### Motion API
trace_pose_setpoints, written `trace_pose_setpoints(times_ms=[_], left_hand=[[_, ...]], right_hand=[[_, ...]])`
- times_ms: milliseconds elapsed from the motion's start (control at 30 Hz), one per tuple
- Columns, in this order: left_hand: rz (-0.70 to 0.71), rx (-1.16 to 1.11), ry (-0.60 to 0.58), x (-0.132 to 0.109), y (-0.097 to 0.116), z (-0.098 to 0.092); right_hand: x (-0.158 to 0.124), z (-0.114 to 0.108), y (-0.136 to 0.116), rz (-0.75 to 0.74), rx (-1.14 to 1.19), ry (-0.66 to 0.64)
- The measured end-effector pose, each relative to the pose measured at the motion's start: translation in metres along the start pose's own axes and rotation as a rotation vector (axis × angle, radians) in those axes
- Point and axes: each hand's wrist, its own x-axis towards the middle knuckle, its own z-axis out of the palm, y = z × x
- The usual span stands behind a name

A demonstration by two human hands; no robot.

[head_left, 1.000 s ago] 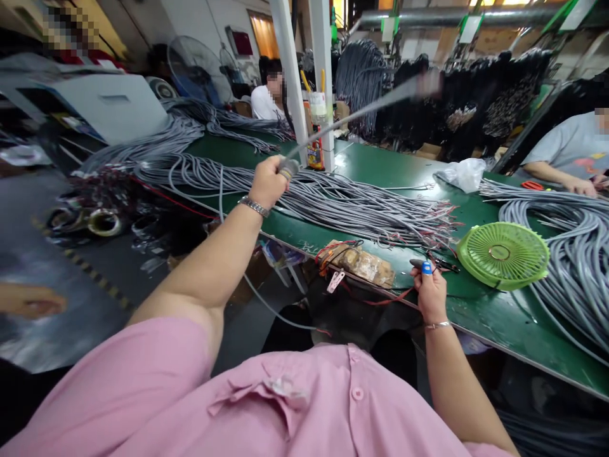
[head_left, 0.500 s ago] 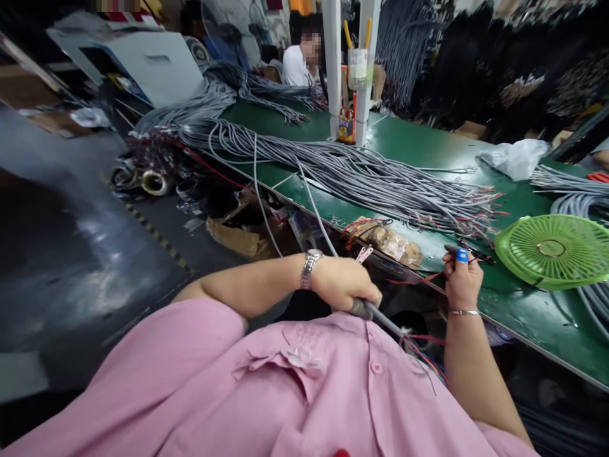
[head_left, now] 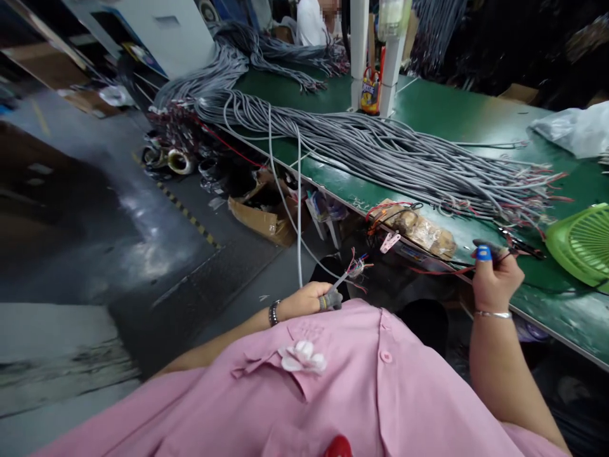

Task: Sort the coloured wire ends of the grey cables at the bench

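Note:
My left hand (head_left: 316, 299), with grey fabric covers on its fingers, is closed around a grey cable (head_left: 339, 282) close to my body. The cable's stripped end (head_left: 354, 266) points up and right, its thin coloured wires fanned out. My right hand (head_left: 498, 274) is closed in a pinch over the edge of the green bench, with blue tape on its thumb. Red and black wires (head_left: 457, 269) run along beside it. What sits between its fingers is too small and hidden to name. Just behind it lies a dark plier-like tool (head_left: 521, 243).
A long bundle of grey cables (head_left: 380, 149) lies across the green bench (head_left: 438, 105). A wrapped brown block (head_left: 419, 230) and a pink clip (head_left: 390, 242) are at the bench edge. A green fan (head_left: 583, 244) stands right. A cardboard box (head_left: 266, 216) sits below.
My left hand has drawn the cable left, and its stripped end now points up instead of down to the right. My right hand stays pinched at the bench edge. The view has shifted.

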Motion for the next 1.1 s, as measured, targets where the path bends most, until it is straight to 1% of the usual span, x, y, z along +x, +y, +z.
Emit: trace_pose_setpoints(times_ms=[33, 67, 100, 167, 200, 233, 267, 300, 333, 433, 500, 600, 700, 800, 867, 933, 1000, 1100], left_hand=[[-0.007, -0.018, 0.052, 0.005, -0.003, 0.002], [-0.009, -0.041, 0.096, 0.011, -0.004, 0.005], [0.0, -0.06, 0.135, 0.018, -0.005, 0.009], [0.058, -0.064, 0.184, 0.033, -0.004, 0.017], [0.1, -0.044, 0.197, 0.04, -0.003, 0.022], [0.145, -0.009, 0.202, 0.046, -0.002, 0.025], [0.185, 0.032, 0.2, 0.051, -0.001, 0.028], [0.218, 0.072, 0.191, 0.055, 0.0, 0.031], [0.241, 0.108, 0.179, 0.058, 0.0, 0.033], [0.269, 0.155, 0.14, 0.064, -0.001, 0.036], [0.299, 0.085, 0.128, 0.066, 0.0, 0.037], [0.336, -0.113, 0.132, 0.067, 0.005, 0.039], [0.267, -0.216, 0.125, 0.069, 0.01, 0.04], [0.189, -0.304, 0.166, 0.071, 0.011, 0.04], [0.177, -0.47, 0.23, 0.072, 0.01, 0.038], [0.202, -0.719, 0.253, 0.07, 0.011, 0.033], [0.219, -0.955, 0.188, 0.065, 0.014, 0.026], [0.201, -1.155, 0.024, 0.054, 0.02, 0.015]], right_hand=[[-0.013, 0.005, -0.006, -0.029, -0.009, -0.026], [-0.029, 0.012, -0.013, -0.023, 0.011, -0.091], [-0.044, 0.02, -0.02, 0.022, 0.056, -0.214], [-0.073, 0.04, -0.036, 0.154, 0.157, -0.574], [-0.084, 0.05, -0.043, 0.211, 0.216, -0.71], [-0.092, 0.06, -0.05, 0.258, 0.268, -0.793], [-0.098, 0.069, -0.055, 0.293, 0.31, -0.83], [-0.1, 0.076, -0.06, 0.315, 0.339, -0.83], [-0.101, 0.081, -0.063, 0.326, 0.346, -0.803], [-0.099, 0.088, -0.064, 0.318, 0.29, -0.699], [-0.099, 0.088, -0.06, 0.314, 0.269, -0.668], [-0.102, 0.089, -0.05, 0.319, 0.297, -0.663], [-0.105, 0.089, -0.042, 0.34, 0.319, -0.667], [-0.105, 0.083, -0.044, 0.356, 0.356, -0.61], [-0.105, 0.077, -0.049, 0.294, 0.376, -0.586], [-0.103, 0.073, -0.055, 0.197, 0.369, -0.617], [-0.102, 0.076, -0.059, 0.152, 0.349, -0.691], [-0.101, 0.097, -0.066, 0.164, 0.34, -0.822]])
